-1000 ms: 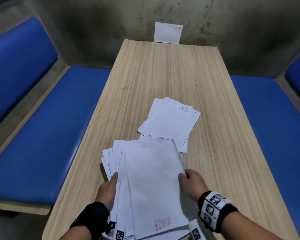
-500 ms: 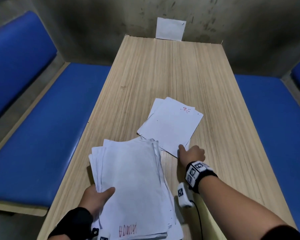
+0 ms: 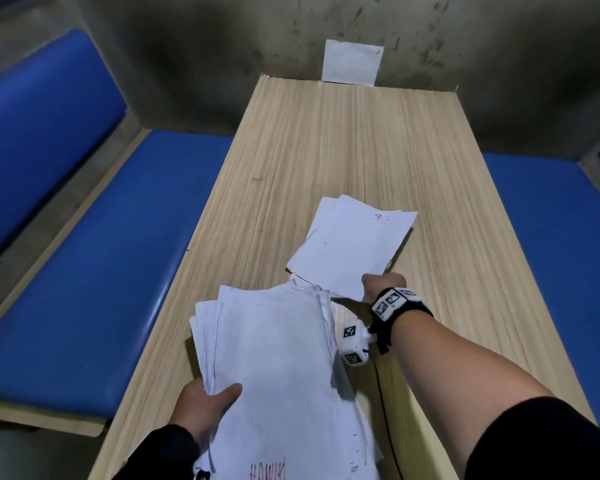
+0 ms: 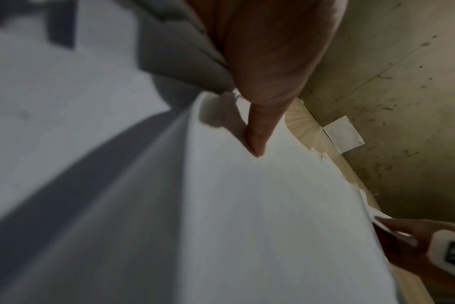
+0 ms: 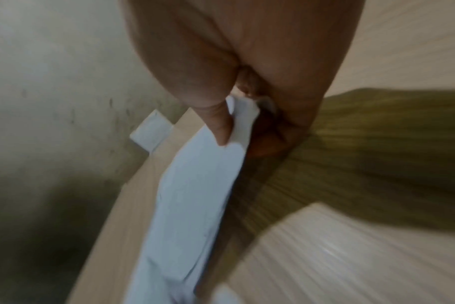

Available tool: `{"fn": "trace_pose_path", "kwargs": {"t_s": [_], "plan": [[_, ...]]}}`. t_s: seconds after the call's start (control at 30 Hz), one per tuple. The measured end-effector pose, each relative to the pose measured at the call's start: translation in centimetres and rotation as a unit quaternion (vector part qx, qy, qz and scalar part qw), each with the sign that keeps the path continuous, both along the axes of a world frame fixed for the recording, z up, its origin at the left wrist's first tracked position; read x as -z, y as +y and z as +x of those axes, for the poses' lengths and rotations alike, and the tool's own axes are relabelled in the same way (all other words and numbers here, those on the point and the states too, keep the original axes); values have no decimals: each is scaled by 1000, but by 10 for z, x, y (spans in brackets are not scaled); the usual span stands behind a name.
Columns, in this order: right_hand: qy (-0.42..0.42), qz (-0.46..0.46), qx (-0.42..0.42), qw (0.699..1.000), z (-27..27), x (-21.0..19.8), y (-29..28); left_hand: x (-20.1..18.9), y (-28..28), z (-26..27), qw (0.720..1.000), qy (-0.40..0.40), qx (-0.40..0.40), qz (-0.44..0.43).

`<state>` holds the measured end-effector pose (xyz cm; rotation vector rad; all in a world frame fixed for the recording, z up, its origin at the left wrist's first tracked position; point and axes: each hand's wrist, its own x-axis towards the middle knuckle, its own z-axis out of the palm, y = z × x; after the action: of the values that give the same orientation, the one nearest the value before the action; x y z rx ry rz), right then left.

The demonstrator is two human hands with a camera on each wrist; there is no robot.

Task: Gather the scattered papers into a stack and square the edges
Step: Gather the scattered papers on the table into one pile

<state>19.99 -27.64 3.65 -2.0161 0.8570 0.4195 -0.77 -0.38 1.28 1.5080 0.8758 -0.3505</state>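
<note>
A thick, uneven stack of white papers (image 3: pixel 278 368) lies near the front of the wooden table (image 3: pixel 343 150). My left hand (image 3: pixel 205 405) grips its left edge, with the thumb (image 4: pixel 257 131) pressed on the top sheet (image 4: pixel 273 205). A smaller pile of white sheets (image 3: pixel 352 245) with a red mark sits farther out, to the right. My right hand (image 3: pixel 383 285) pinches that pile's near corner; in the right wrist view the thumb (image 5: pixel 221 125) lies over the lifted sheets (image 5: pixel 195 195) and the fingers are under them.
Blue padded benches (image 3: pixel 94 271) run along both sides of the table. A grimy wall stands at the far end, with a white sheet (image 3: pixel 352 65) propped against it. A black cable (image 3: pixel 385 410) runs from my right wrist along the table's near right.
My right hand left the big stack, reached forward and took the small pile's near corner, which now lifts off the table. My left hand shifted to grip the big stack's left edge.
</note>
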Motion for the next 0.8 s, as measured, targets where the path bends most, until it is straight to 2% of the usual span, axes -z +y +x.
{"fn": "trace_pose_path", "kwargs": {"t_s": [0.13,0.23,0.3,0.4,0.5,0.63,0.7,0.8], "plan": [[-132,103,69,983,6,-25,-23,0,-1,-2,1000,-11,-7,-3],[-185,231,89,951,-3,-50,-41,6,1,-3,1000,-10,-17,-11],[-202,315,75,924,-22,-73,-51,10,1,-4,1000,-12,-17,-13],[-190,363,31,912,-60,-87,-59,21,1,-5,1000,-18,-14,-14],[-149,311,-25,938,-105,-66,-56,15,-8,-8,1000,-14,-19,-13],[-77,158,-94,980,-168,-31,-40,6,-20,-12,998,-37,-38,-16],[-38,85,-138,986,-193,-18,-28,1,-26,-13,996,-41,-58,-48],[5,-7,-241,971,-210,3,-17,10,-31,-13,989,-60,-101,-93]]}}
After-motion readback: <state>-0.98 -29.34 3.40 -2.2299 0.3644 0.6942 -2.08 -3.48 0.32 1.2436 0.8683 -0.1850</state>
